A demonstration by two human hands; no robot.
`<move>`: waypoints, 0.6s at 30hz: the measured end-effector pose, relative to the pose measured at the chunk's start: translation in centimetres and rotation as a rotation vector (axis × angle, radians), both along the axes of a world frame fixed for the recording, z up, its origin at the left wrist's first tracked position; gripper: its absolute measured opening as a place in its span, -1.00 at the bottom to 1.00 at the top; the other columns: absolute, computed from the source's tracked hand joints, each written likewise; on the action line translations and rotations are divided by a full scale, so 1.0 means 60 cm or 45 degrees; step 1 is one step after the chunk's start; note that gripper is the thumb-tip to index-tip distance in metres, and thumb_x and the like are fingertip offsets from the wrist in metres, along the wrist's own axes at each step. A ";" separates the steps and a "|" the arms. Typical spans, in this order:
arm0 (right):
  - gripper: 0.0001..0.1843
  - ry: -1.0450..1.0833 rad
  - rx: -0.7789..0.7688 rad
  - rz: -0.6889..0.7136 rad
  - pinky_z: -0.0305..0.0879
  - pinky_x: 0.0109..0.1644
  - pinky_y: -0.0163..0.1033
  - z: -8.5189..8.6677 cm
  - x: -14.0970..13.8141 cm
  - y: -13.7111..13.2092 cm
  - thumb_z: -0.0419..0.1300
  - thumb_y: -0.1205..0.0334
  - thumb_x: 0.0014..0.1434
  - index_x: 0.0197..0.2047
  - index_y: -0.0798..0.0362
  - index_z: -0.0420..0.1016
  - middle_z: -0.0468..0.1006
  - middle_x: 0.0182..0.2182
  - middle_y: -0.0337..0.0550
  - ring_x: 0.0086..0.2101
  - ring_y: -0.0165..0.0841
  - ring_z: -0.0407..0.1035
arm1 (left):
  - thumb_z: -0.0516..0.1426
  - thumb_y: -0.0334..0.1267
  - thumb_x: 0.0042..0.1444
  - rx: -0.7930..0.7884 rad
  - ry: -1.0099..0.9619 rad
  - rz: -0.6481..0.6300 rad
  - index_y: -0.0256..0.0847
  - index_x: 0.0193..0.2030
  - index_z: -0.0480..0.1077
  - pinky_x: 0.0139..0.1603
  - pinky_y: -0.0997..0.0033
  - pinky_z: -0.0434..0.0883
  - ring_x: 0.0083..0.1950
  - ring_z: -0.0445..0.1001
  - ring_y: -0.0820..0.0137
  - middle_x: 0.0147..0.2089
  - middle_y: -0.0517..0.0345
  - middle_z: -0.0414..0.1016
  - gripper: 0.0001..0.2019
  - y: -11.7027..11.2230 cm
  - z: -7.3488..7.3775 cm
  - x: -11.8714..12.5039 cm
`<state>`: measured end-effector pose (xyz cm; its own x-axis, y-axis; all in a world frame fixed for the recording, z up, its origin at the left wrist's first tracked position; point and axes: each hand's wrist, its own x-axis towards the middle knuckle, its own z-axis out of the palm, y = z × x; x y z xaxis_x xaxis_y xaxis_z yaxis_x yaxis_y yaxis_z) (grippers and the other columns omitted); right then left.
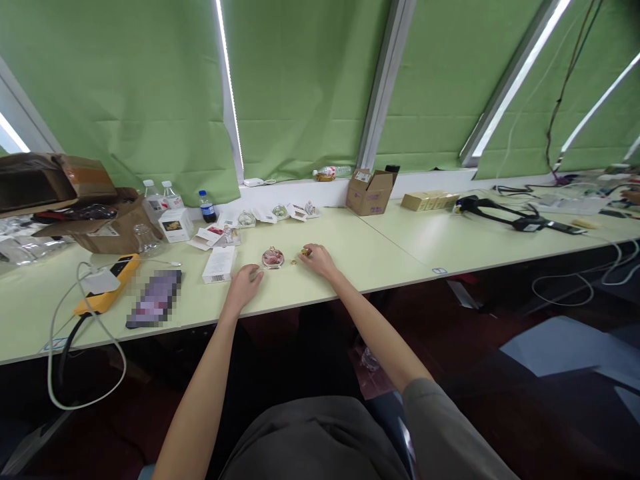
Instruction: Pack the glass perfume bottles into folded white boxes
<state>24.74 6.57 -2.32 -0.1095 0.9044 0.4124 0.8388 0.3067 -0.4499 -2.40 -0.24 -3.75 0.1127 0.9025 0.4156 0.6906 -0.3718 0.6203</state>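
Gold piece (304, 252) seemed pinched in the right hand's fingertips (309, 253) at twelve o'clock from where I watched, the loosely curled left hand (244, 285) just beside a round glass bottle (273, 258).

The long pale-green bench (385, 250) carries many small things. Between the left grip (245, 283) and the right grip (319, 260) stands a round glass bottle (273, 258) with a gold top, and just beside the right grip lie small gold pieces (294, 262). To the left of the left grip lie a white carton (219, 264), a yellow power strip (107, 283) and a blurred phone (154, 299). Well ahead of the grips stand more glass bottles (246, 219) among white papers (299, 213). Far to the right of the grips are a cardboard box (370, 193), gold boxes (429, 201) and a black strap (515, 215).
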 end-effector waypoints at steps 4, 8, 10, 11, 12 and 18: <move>-0.65 0.114 0.028 -0.135 0.21 -0.18 -0.28 0.006 0.005 -0.004 -0.03 0.08 0.30 -0.01 0.09 0.41 0.57 -0.26 -0.07 -0.25 -0.30 0.42 | 0.05 -0.04 0.18 -0.018 -0.018 -0.004 -0.23 0.02 0.39 0.16 0.16 0.30 0.12 0.40 0.18 0.09 -0.07 0.44 -0.63 0.000 -0.001 0.000; -0.69 0.054 -0.042 -0.372 0.17 -0.29 -0.26 0.007 0.013 -0.006 -0.04 0.17 0.28 -0.26 0.09 0.50 0.57 -0.35 0.03 -0.30 -0.23 0.42 | 0.05 -0.04 0.18 -0.011 -0.040 -0.021 -0.22 0.02 0.38 0.16 0.14 0.30 0.12 0.40 0.16 0.10 -0.08 0.44 -0.63 0.001 -0.002 0.000; -0.70 -0.002 -0.082 -0.402 0.16 -0.31 -0.25 0.005 0.014 -0.007 0.00 0.19 0.25 -0.35 0.09 0.51 0.57 -0.39 0.05 -0.30 -0.21 0.43 | 0.05 -0.04 0.18 -0.010 -0.046 -0.019 -0.22 0.01 0.39 0.16 0.13 0.30 0.12 0.41 0.15 0.09 -0.09 0.44 -0.63 0.002 -0.003 0.000; -0.71 -0.026 -0.096 -0.402 0.16 -0.31 -0.25 0.005 0.014 -0.008 0.01 0.20 0.24 -0.36 0.09 0.52 0.57 -0.40 0.06 -0.30 -0.21 0.43 | 0.06 -0.04 0.17 -0.010 -0.050 -0.017 -0.22 0.01 0.39 0.16 0.13 0.30 0.12 0.41 0.14 0.09 -0.09 0.45 -0.63 0.002 -0.003 0.000; -0.72 -0.046 -0.106 -0.405 0.16 -0.31 -0.25 0.005 0.013 -0.008 0.02 0.21 0.23 -0.36 0.09 0.52 0.57 -0.40 0.07 -0.30 -0.21 0.43 | 0.06 -0.04 0.17 -0.011 -0.056 -0.016 -0.22 0.01 0.40 0.16 0.12 0.29 0.12 0.40 0.14 0.09 -0.09 0.45 -0.63 0.002 -0.003 0.000; -0.73 -0.068 -0.188 -0.411 0.18 -0.27 -0.26 0.008 0.009 -0.008 0.04 0.20 0.23 -0.32 0.10 0.54 0.58 -0.31 0.11 -0.24 -0.19 0.44 | 0.06 -0.02 0.17 -0.050 -0.088 0.014 -0.23 0.03 0.38 0.14 0.13 0.30 0.12 0.41 0.13 0.09 -0.11 0.45 -0.61 0.008 0.005 0.002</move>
